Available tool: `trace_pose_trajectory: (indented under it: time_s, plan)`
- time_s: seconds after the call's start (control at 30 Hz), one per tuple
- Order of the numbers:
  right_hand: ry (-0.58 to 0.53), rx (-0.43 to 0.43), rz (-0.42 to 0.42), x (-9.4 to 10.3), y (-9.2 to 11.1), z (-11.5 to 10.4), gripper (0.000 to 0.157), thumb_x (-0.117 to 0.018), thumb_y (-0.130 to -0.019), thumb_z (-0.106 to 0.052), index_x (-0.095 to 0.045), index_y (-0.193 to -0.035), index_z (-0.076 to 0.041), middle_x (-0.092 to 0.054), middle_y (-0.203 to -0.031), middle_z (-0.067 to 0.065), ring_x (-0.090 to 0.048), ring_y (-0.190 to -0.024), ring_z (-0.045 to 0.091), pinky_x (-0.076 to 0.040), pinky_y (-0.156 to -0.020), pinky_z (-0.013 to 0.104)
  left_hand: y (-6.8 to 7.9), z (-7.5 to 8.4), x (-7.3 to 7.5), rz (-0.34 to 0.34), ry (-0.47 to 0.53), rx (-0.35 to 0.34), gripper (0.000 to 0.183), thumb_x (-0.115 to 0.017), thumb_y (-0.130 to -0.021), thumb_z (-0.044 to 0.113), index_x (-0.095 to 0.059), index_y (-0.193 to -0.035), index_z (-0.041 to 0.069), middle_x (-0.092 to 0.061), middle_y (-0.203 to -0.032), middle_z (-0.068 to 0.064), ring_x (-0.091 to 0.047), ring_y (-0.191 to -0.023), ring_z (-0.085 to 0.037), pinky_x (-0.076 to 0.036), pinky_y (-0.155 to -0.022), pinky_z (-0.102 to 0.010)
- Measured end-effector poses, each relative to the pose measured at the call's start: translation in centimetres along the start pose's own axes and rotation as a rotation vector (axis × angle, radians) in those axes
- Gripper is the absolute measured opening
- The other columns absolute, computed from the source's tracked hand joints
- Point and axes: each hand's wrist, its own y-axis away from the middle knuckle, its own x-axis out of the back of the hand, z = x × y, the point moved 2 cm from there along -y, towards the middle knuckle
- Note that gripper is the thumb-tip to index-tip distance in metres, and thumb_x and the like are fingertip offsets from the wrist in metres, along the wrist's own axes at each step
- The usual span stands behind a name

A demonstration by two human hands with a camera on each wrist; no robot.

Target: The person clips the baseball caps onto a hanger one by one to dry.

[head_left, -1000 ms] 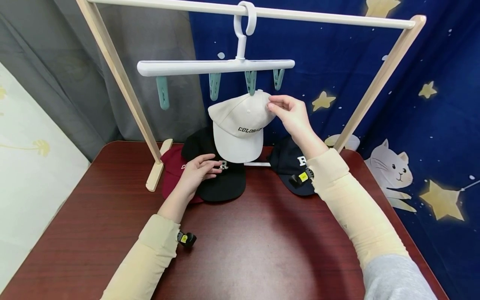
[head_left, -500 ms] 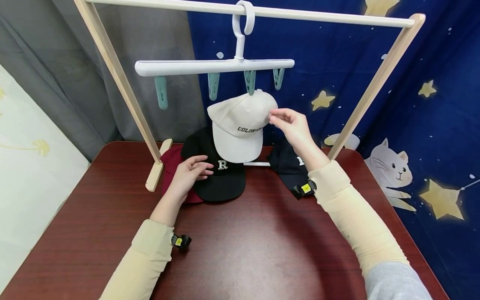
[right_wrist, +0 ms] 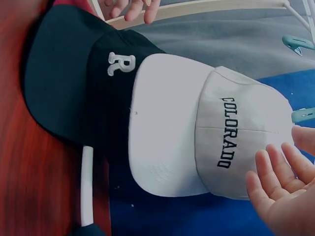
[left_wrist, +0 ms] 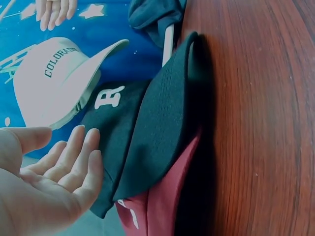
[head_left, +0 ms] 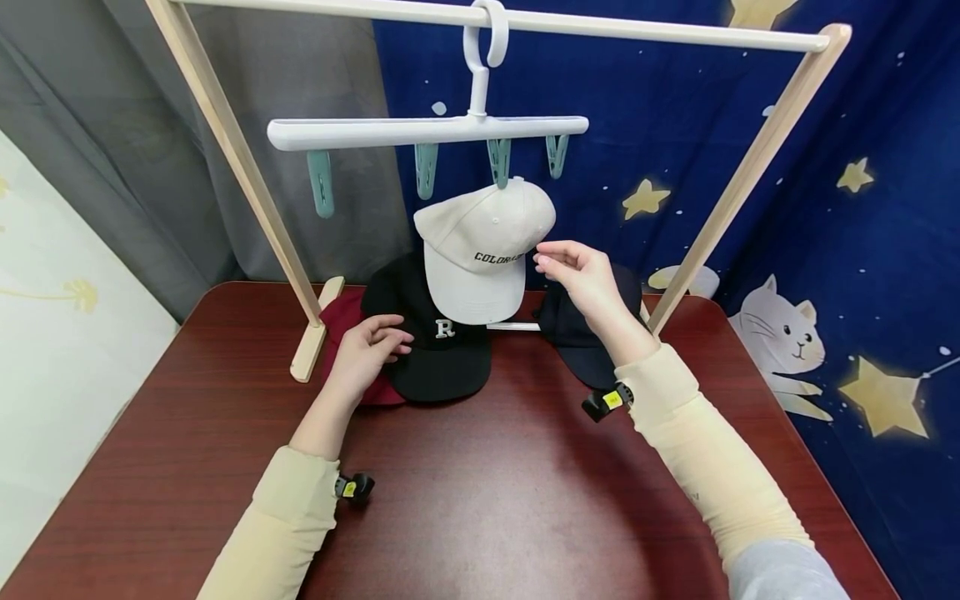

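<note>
A white cap (head_left: 474, 287) lettered COLORADO hangs from a teal clip (head_left: 498, 162) under the white hanger (head_left: 375, 132). My right hand (head_left: 588, 283) is at the cap's right side, holding nothing, fingers relaxed; the right wrist view shows its fingertips close by the crown. Lower left, my left hand (head_left: 363, 354) hovers with loose fingers in front of a black cap (head_left: 442, 372) bearing a white R. A dark red cap (left_wrist: 160, 206) lies partly under the black one. Behind my right hand sits a navy cap (head_left: 566, 333), partly hidden.
A wooden rack stands on the brown table (head_left: 465, 492), its top bar (head_left: 645, 29) carrying the hanger. Other teal clips hang bare, including one at the far left (head_left: 320, 183). A white rod (head_left: 513, 327) runs low between the caps. Curtains close off the back.
My right hand has slid down along the white cap's right side, away from its crown. My left hand has drawn back to the left, uncovering the R. The white cap hangs nearly still.
</note>
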Motion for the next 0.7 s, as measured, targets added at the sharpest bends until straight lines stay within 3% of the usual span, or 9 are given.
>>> trace_pose_trajectory:
  time_s: [0.17, 0.37, 0.53, 0.7]
  plan:
    - [-0.027, -0.035, -0.012, -0.6, 0.9, 1.0, 0.028, -0.063, -0.093, -0.008, -0.063, -0.117, 0.006, -0.067, -0.106, 0.017, -0.065, -0.088, 0.019, -0.051, -0.083, 0.033, 0.3, -0.1, 0.5, 0.009, -0.021, 0.003, 0.036, -0.052, -0.098, 0.009, -0.050, -0.131, -0.006, -0.065, -0.108, -0.025, -0.067, -0.090, -0.026, -0.051, -0.077, -0.029]
    - [-0.060, -0.072, -0.020, -1.3, 2.3, 2.1, 0.029, -0.062, -0.093, -0.006, -0.060, -0.118, 0.009, -0.067, -0.100, 0.018, -0.065, -0.083, 0.019, -0.053, -0.077, 0.029, 1.3, 1.7, 0.8, 0.039, -0.086, 0.015, 0.034, -0.050, -0.097, 0.002, -0.050, -0.128, -0.012, -0.063, -0.107, -0.030, -0.064, -0.092, -0.037, -0.052, -0.076, -0.029]
    - [-0.067, -0.112, -0.005, -1.7, 3.2, 3.0, 0.030, -0.061, -0.093, -0.004, -0.059, -0.118, 0.012, -0.068, -0.093, 0.010, -0.065, -0.076, 0.013, -0.054, -0.075, 0.029, 0.9, -0.1, 1.3, 0.096, -0.159, 0.010, 0.032, -0.052, -0.097, 0.006, -0.054, -0.126, -0.007, -0.066, -0.104, -0.024, -0.066, -0.088, -0.031, -0.050, -0.071, -0.021]
    - [-0.072, -0.170, 0.013, -2.3, 4.0, 4.1, 0.031, -0.063, -0.091, -0.003, -0.059, -0.117, 0.012, -0.068, -0.091, 0.013, -0.063, -0.070, 0.009, -0.053, -0.069, 0.025, 0.9, -0.8, 1.6, 0.156, -0.213, 0.027, 0.030, -0.056, -0.095, 0.008, -0.057, -0.123, -0.005, -0.067, -0.103, -0.022, -0.067, -0.088, -0.031, -0.045, -0.073, -0.017]
